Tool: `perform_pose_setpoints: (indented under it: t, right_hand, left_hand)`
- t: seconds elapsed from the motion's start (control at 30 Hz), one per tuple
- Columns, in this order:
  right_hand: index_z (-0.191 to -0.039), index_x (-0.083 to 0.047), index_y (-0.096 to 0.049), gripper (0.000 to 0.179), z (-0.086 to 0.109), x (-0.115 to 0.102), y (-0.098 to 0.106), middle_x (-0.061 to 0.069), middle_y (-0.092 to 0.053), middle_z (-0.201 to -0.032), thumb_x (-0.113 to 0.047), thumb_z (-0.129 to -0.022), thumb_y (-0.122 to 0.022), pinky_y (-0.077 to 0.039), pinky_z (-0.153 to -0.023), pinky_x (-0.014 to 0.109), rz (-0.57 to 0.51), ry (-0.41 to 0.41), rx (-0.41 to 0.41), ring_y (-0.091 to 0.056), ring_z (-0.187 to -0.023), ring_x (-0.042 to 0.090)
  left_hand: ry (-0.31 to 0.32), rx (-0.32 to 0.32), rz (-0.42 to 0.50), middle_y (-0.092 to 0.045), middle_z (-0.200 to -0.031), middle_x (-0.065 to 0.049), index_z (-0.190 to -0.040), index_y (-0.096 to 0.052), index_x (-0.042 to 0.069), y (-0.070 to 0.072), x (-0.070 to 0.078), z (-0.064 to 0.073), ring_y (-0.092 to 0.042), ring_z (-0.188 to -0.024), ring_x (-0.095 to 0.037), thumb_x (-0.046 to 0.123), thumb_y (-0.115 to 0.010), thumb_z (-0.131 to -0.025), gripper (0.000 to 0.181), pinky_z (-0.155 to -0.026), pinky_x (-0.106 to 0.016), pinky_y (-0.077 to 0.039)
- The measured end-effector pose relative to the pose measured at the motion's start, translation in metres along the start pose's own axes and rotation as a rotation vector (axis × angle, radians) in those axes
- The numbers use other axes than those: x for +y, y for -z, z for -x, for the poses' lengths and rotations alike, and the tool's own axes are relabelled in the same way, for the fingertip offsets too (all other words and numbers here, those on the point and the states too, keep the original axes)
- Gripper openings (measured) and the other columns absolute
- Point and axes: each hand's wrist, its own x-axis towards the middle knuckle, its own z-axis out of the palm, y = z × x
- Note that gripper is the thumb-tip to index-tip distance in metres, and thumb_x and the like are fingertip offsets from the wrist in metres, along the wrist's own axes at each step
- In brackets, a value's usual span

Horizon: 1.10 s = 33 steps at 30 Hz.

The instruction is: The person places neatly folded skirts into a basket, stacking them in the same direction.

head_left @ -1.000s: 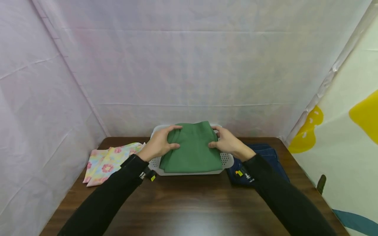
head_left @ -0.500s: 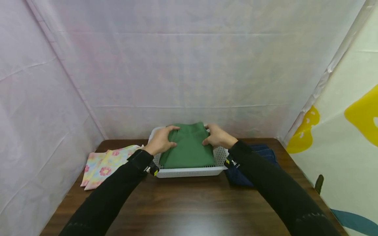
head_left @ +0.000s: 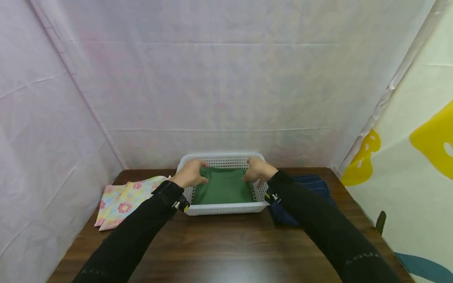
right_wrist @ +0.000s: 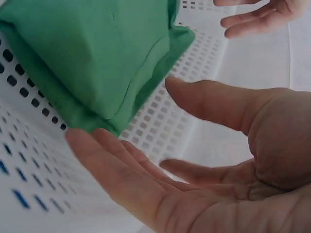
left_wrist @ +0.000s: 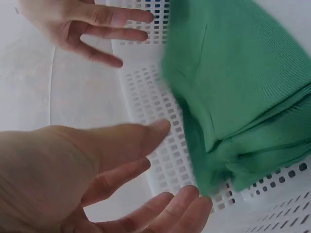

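Note:
A folded green garment [head_left: 223, 188] lies inside a white perforated plastic basket [head_left: 226, 209]. My left hand [head_left: 191, 173] is over the basket's left side, fingers spread beside the cloth. In the left wrist view its thumb and fingers stand apart, with nothing between them, and the green fabric [left_wrist: 238, 73] lies just past the fingertips. Over the basket's right side my right hand [head_left: 259, 170] is spread too. The right wrist view has its relaxed fingers near a corner of the green fabric [right_wrist: 97, 53], holding nothing.
Pastel floral cloth [head_left: 129, 200] lies folded left of the basket on the brown wooden table [head_left: 226, 247]. Folded dark blue denim [head_left: 313, 188] is to the right, partly under my right forearm. A white fabric wall [head_left: 219, 90] rises behind the table.
The green garment has gone down from my hands into the basket, and both hands have let go of it. The basket's back wall now shows.

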Motion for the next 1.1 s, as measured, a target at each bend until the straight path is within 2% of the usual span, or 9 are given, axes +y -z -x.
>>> perform_pose_setpoints:
  t: [0.07, 0.13, 0.27, 0.33, 0.47, 0.6, 0.67, 0.8, 1.1]
  right_hand:
    - [-0.156, 0.002, -0.022, 0.082, 0.002, 0.002, 0.001, 0.016, -0.054, -0.098, -0.007, -0.093, -0.073, -0.056, -0.079, 0.050, 0.027, -0.018, 0.004, -0.053, -0.071, 0.023]
    - [-0.153, 0.001, -0.031, 0.075, 0.005, 0.006, 0.003, 0.011, -0.052, -0.093, -0.011, -0.093, -0.074, -0.055, -0.081, 0.049, 0.041, -0.002, 0.013, -0.050, -0.068, 0.019]
    - [-0.144, 0.000, -0.046, 0.058, 0.015, 0.013, 0.007, 0.011, -0.059, -0.112, -0.017, -0.096, -0.072, -0.054, -0.085, 0.048, 0.072, 0.094, 0.036, -0.063, -0.090, 0.023]
    - [-0.138, -0.001, -0.052, 0.049, 0.021, 0.017, 0.009, 0.015, -0.061, -0.120, -0.019, -0.097, -0.071, -0.054, -0.085, 0.045, 0.103, 0.161, 0.077, -0.063, -0.102, 0.028]
    - [-0.130, -0.006, -0.061, 0.037, 0.034, 0.027, 0.012, 0.014, -0.064, -0.117, -0.024, -0.098, -0.069, -0.054, -0.082, 0.041, 0.177, 0.265, 0.201, -0.063, -0.104, 0.029]
    - [-0.129, -0.009, -0.064, 0.033, 0.047, 0.041, 0.014, 0.011, -0.066, -0.117, -0.026, -0.100, -0.066, -0.054, -0.083, 0.043, 0.213, 0.320, 0.316, -0.064, -0.103, 0.028]
    - [-0.131, -0.007, -0.063, 0.035, 0.053, 0.052, 0.015, 0.014, -0.066, -0.120, -0.024, -0.100, -0.065, -0.054, -0.084, 0.045, 0.205, 0.335, 0.354, -0.064, -0.105, 0.030]
    - [-0.134, -0.006, -0.060, 0.038, 0.064, 0.077, 0.020, 0.015, -0.063, -0.126, -0.024, -0.102, -0.064, -0.054, -0.086, 0.047, 0.195, 0.319, 0.411, -0.063, -0.107, 0.031]
    - [-0.133, -0.006, -0.062, 0.041, 0.084, 0.145, 0.024, 0.021, -0.059, -0.127, -0.029, -0.100, -0.066, -0.049, -0.086, 0.057, 0.317, 0.254, 0.493, -0.060, -0.107, 0.038]
  left_hand:
    - [-0.009, 0.000, 0.016, -0.057, -0.137, -0.016, -0.136, -0.060, 0.006, 0.001, 0.000, 0.002, -0.057, -0.117, -0.035, 0.014, -0.082, -0.086, 0.055, -0.096, -0.046, -0.049]
    - [-0.037, 0.007, 0.024, -0.058, -0.136, -0.015, -0.135, -0.061, 0.006, 0.002, -0.001, 0.005, -0.058, -0.116, -0.034, 0.015, -0.081, -0.087, 0.053, -0.096, -0.047, -0.049]
    - [-0.081, 0.048, 0.002, -0.061, -0.133, -0.012, -0.133, -0.063, 0.008, 0.000, -0.001, 0.011, -0.061, -0.110, -0.028, 0.022, -0.081, -0.088, 0.050, -0.093, -0.044, -0.049]
    - [-0.098, 0.071, -0.012, -0.067, -0.119, -0.012, -0.131, -0.064, 0.009, -0.003, 0.000, 0.015, -0.062, -0.085, -0.023, 0.024, -0.080, -0.089, 0.047, -0.078, -0.038, -0.051]
    - [-0.119, 0.122, -0.039, -0.067, -0.089, -0.008, -0.129, -0.067, 0.014, -0.010, 0.003, 0.025, -0.041, -0.056, -0.012, 0.029, -0.078, -0.091, 0.042, -0.058, -0.030, -0.038]
    - [-0.164, 0.174, -0.062, -0.065, -0.093, -0.001, -0.128, -0.068, 0.019, -0.019, 0.005, 0.040, -0.054, -0.072, -0.009, 0.034, -0.076, -0.092, 0.040, -0.066, -0.030, -0.045]
    - [-0.185, 0.194, -0.074, -0.064, -0.111, 0.003, -0.128, -0.068, 0.020, -0.024, 0.007, 0.047, -0.060, -0.091, -0.013, 0.038, -0.076, -0.092, 0.041, -0.080, -0.034, -0.049]
    - [-0.213, 0.228, -0.073, -0.063, -0.120, 0.000, -0.128, -0.068, 0.021, -0.033, 0.010, 0.059, -0.060, -0.108, -0.020, 0.045, -0.073, -0.093, 0.043, -0.091, -0.039, -0.049]
    - [-0.280, 0.299, -0.045, -0.063, -0.113, 0.005, -0.126, -0.069, 0.024, -0.047, 0.017, 0.086, -0.061, -0.097, -0.014, 0.050, -0.072, -0.092, 0.043, -0.082, -0.033, -0.051]
